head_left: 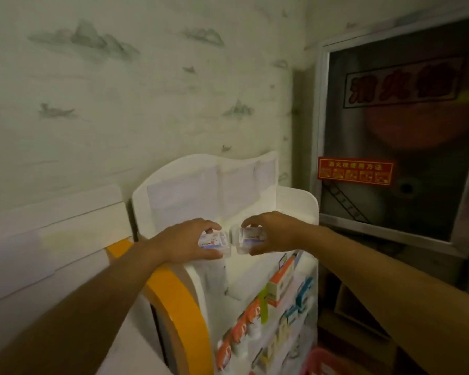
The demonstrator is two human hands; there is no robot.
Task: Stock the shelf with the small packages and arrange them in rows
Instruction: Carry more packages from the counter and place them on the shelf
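Starting nearest, lower tiers of the shelf [293, 307] are seen filled with boxes [280, 282]. Above, the left hand [186, 239] grasps one small package [213, 240]; the right hand [271, 234] grasps another package [248, 238], held close together at the top tier. Both should be set down level, side by side, fronts aligned. Behind, patterned wallpaper [119, 104] is noted.

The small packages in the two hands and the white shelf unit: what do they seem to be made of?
Small packages: apparently clear glossy plastic with printed labels, since light passes through the edges; blur leaves this uncertain. White shelf unit: probably painted board or plastic, smooth and matte, with rounded cut edges. Left hand and right hand each grip one.
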